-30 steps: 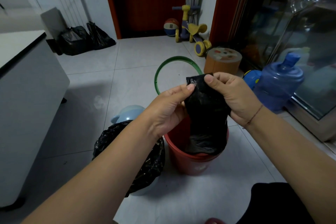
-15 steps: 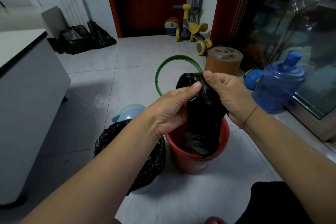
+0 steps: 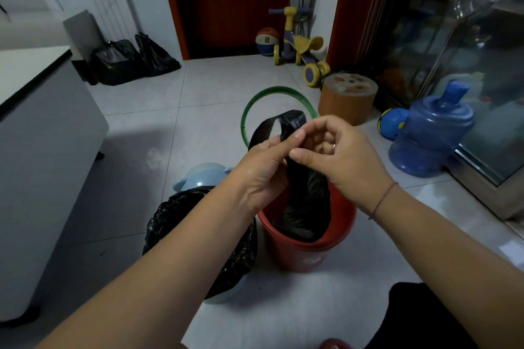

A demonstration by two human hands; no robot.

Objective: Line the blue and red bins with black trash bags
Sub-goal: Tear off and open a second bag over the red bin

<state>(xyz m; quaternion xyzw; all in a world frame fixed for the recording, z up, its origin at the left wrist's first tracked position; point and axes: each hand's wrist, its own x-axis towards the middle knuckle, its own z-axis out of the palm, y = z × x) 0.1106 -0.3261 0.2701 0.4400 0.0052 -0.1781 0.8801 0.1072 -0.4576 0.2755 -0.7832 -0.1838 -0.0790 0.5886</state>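
Observation:
A red bin stands on the tiled floor in front of me. A black trash bag hangs from my hands with its lower end inside the red bin. My left hand and my right hand both pinch the bag's top edge just above the bin, fingertips close together. One handle loop of the bag arches up behind my fingers. To the left stands the blue bin, its mouth covered by a crumpled black bag; my left forearm hides part of it.
A green ring and a light blue lid lie on the floor beyond the bins. A large blue water jug, a blue ball and an orange round stool stand at the right. A white cabinet fills the left side.
My hands have come closer together at the bag's top edge, and the right hand's fingers have curled in. A handle loop of the bag now stands free behind them.

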